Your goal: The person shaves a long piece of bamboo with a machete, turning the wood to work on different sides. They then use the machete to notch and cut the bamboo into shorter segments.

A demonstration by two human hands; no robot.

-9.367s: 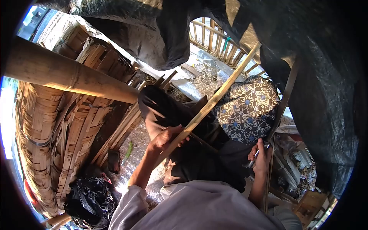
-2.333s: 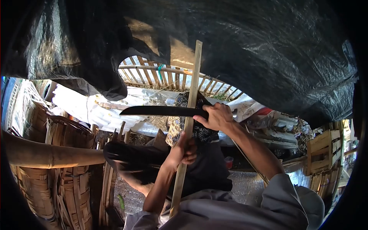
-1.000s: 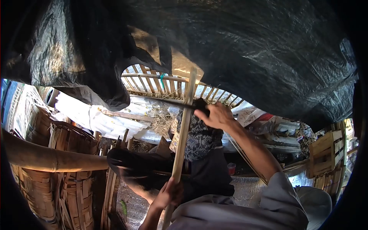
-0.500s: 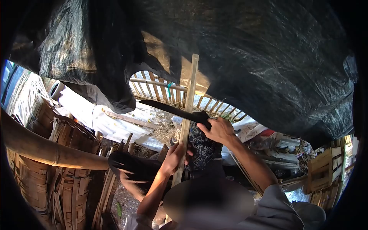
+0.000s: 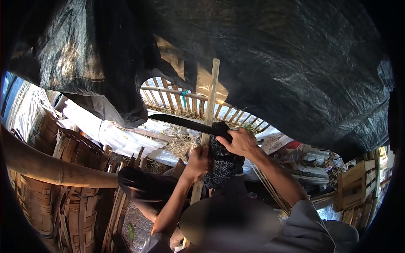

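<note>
My left hand (image 5: 197, 163) wraps round the stick (image 5: 212, 88) in front of me, forearm slanting forward; my right hand (image 5: 241, 142), arm angled inward, clasps the knife (image 5: 181, 122) across the stick.

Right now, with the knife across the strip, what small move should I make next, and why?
I'd probably slide your left hand a little lower on the strip before moving the knife. The knife crosses the strip just above that hand, and your right hand grips it, so more room would likely lower the risk of a cut.
</note>
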